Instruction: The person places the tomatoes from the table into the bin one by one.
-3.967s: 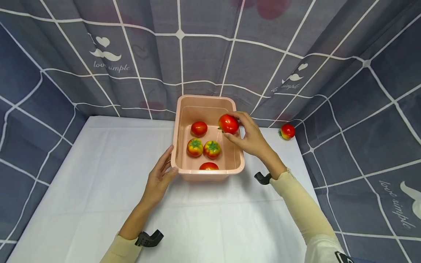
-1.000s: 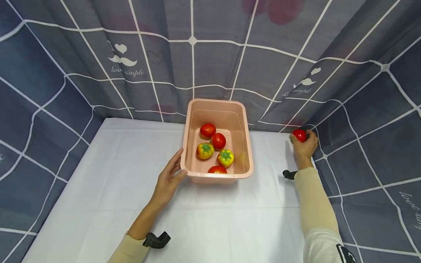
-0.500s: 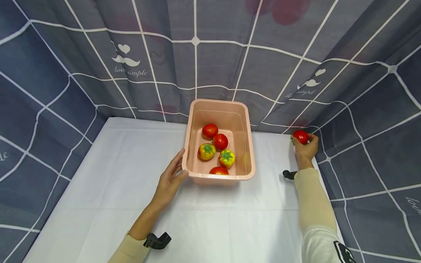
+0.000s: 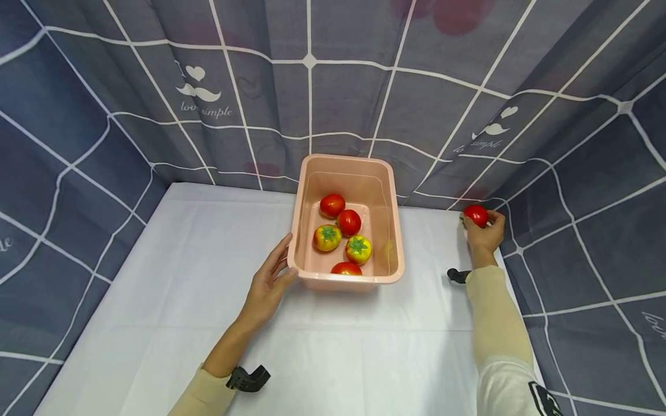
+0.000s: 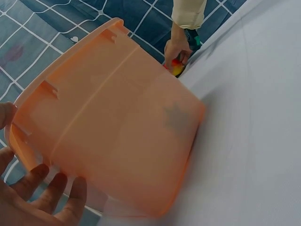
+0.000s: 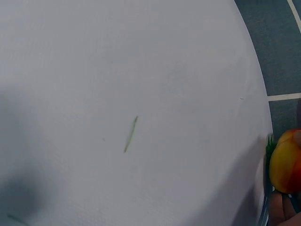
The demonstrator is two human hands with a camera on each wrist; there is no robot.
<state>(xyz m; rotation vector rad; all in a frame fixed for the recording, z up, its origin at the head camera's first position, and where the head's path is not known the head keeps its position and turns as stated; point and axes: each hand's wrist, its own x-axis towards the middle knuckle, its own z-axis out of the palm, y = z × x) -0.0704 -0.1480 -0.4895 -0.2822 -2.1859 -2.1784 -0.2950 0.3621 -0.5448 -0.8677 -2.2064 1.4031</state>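
A pink plastic bin (image 4: 392, 231) stands near the back middle of the white-covered table. Inside it are several tomatoes: a red tomato (image 4: 332, 205) at the back left, another red one close by, two yellow-red ones showing green leaves, and one partly hidden by the front rim. My left hand (image 4: 265, 292) holds the bin at its front left corner, the thumb toward the front and fingers spread along the left wall. At the back right table edge my right hand (image 4: 485, 236) grips a red tomato (image 4: 475, 215), whose yellowish underside (image 6: 284, 162) shows in the right wrist view.
Grey grid-patterned curtains (image 4: 343, 104) rise behind and on both sides of the table. The white cloth (image 4: 333, 358) covers the tabletop, and two thin green marks, one a short strip (image 6: 131, 134), show on it in the right wrist view.
Four seconds ago my right hand held a tomato over the bin; that tomato lies inside now. The right hand has moved to the corner tomato. The left hand stays at the bin.
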